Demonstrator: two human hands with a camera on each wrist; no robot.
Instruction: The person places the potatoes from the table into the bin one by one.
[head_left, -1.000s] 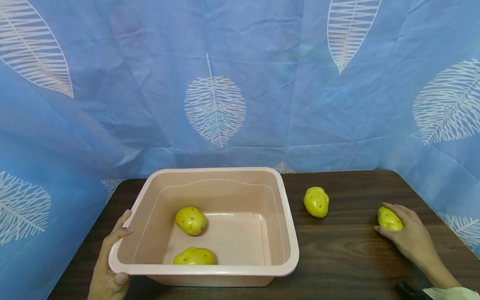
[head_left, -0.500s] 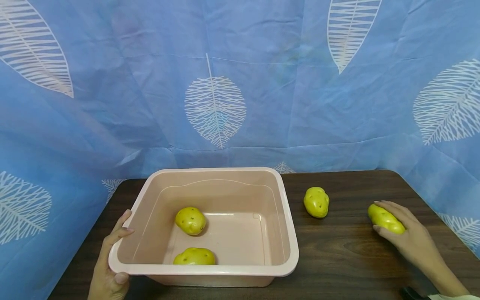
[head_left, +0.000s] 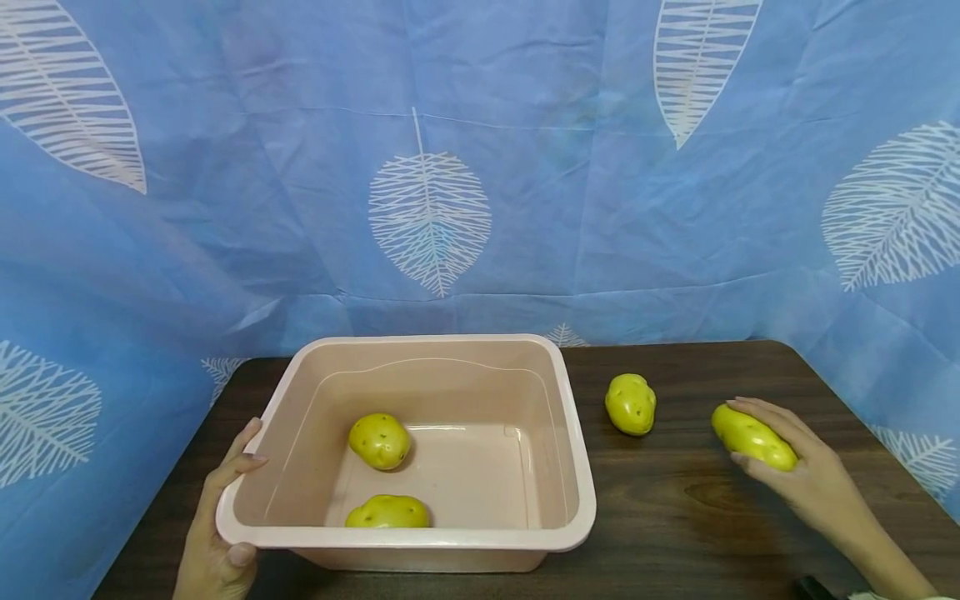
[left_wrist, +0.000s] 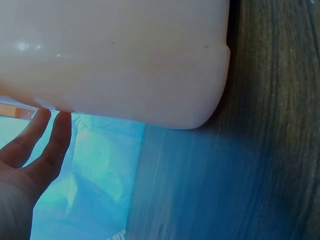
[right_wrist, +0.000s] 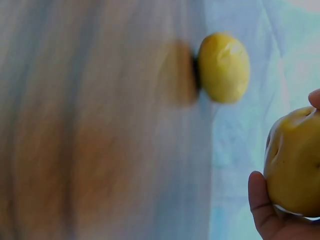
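Observation:
My right hand (head_left: pixel 806 475) grips a yellow-green potato (head_left: pixel 753 437) on the right side of the table, thumb on one side and fingers on the other. The right wrist view shows this held potato (right_wrist: pixel 295 162) large at its right edge. A second potato (head_left: pixel 631 404) lies between that hand and the pale pink plastic basin (head_left: pixel 581 500). Inside the basin, one potato (head_left: pixel 379 442) rests toward the left and another potato (head_left: pixel 387 511) sits by the front wall, partly hidden. My left hand (head_left: pixel 217 533) holds the basin's left rim near the front corner.
A dark wood-grain table (head_left: pixel 675 533) carries everything. Behind it and along both sides hangs a blue cloth (head_left: pixel 525 208) with white leaf prints, close to the table's back edge. The basin's walls stand high around its inside.
My right hand has moved left across the table with the potato in its grip. More of that potato shows now. The left hand and basin have stayed put.

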